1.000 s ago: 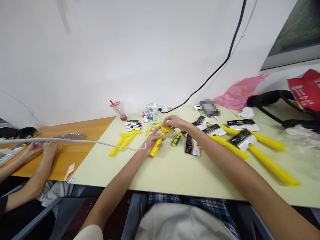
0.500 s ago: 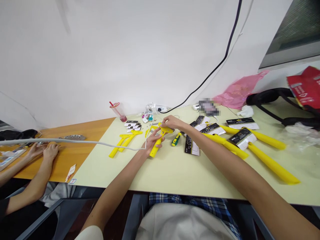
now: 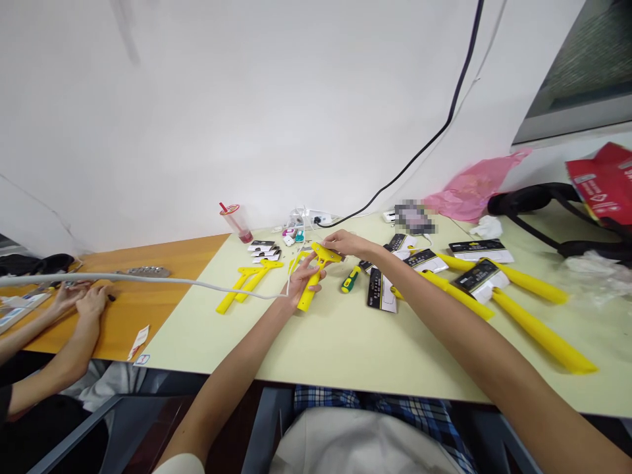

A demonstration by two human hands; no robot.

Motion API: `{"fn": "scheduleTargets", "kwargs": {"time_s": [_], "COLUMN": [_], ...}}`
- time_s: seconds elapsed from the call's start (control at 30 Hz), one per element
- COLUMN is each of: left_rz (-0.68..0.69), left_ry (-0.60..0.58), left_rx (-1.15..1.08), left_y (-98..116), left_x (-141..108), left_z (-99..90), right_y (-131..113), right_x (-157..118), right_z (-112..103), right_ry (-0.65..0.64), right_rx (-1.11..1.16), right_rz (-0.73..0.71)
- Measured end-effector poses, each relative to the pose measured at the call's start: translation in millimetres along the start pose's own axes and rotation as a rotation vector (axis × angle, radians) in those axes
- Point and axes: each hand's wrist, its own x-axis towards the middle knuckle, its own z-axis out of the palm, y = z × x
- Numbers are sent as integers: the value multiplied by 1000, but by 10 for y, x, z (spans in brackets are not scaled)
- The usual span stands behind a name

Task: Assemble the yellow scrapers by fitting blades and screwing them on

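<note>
From where I stand, the pale green table (image 3: 296, 349) fills the middle, an orange desk (image 3: 180, 266) adjoining on the left. At the back right lies a pink bag (image 3: 469, 189), and nearer the front are long yellow handles (image 3: 546, 329) with black-and-white cards. Over the table's middle, the yellow scraper (image 3: 307, 297) is tilted, head up; the left hand's (image 3: 297, 280) fingers curl around its handle. The right hand (image 3: 349, 243) has its fingers bent in at the head, though I can't tell whether they pinch it. Two loose scrapers (image 3: 253, 284) lie to the left, and a green-and-yellow screwdriver (image 3: 350, 280) lies just right of the held one.
</note>
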Motion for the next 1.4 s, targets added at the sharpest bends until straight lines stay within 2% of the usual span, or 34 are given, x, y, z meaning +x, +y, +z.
{"fn": "scheduleTargets", "kwargs": {"time_s": [0.17,0.47,0.67,0.9,1.2,1.4], "left_rz": [-8,-7,20,5,1,0], "left_ry": [18,25,28,42,40,57], "left_rx": [-15,-11,-3,-29,-21,5], "left_y": [13,-5,8,19,22,33], "left_x": [-8,-1,3,0,22,13], "left_z": [16,-18,-21,-17,-52,-56], "right_y": [-4,38,-20,-4,-19,13], "right_x": [20,79,-7,-49,-106,-92], "right_z": [0,144,86,-85,-202,-230], "right_ry": [40,120,33,-118,-220,-255], "right_rx": [-7,69,149,180,54,37], "right_rz": [21,46,22,80,63,-16]}}
